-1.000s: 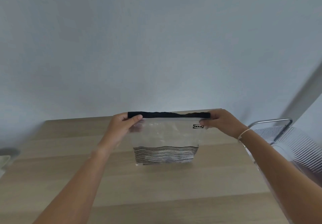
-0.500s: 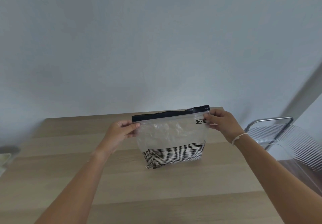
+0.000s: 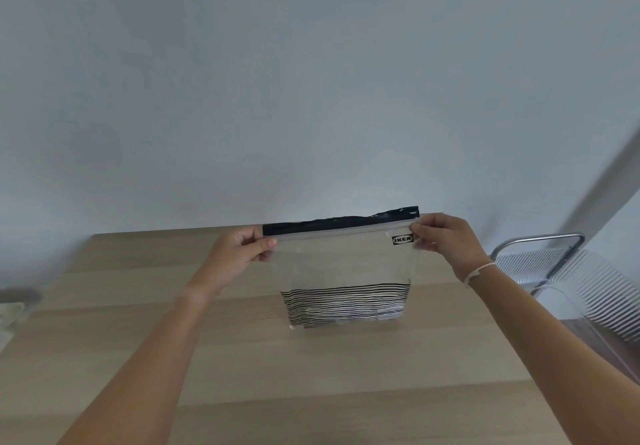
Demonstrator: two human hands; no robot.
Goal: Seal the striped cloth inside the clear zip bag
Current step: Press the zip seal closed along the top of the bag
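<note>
A: Which zones of the wooden table [image 3: 242, 358] are passable?

B: The near half and the left portion are bare; a hand can cross there unobstructed.

A: Obstructions?

B: The clear zip bag [image 3: 346, 264] stands upright at centre-right, pinched at its top corners by the left hand [image 3: 239, 254] and right hand [image 3: 446, 243]. Both forearms span the near approach. A metal chair [image 3: 540, 254] sits just beside the table's right edge. The wall [image 3: 311, 98] closes the far side.

I see a clear bag [image 3: 346, 264] with a black top strip [image 3: 339, 223] and black logo [image 3: 402, 239]; the cloth [image 3: 344, 306] inside is white with thin black stripes; the bench [image 3: 311, 375] is pale wood-grain.
</note>
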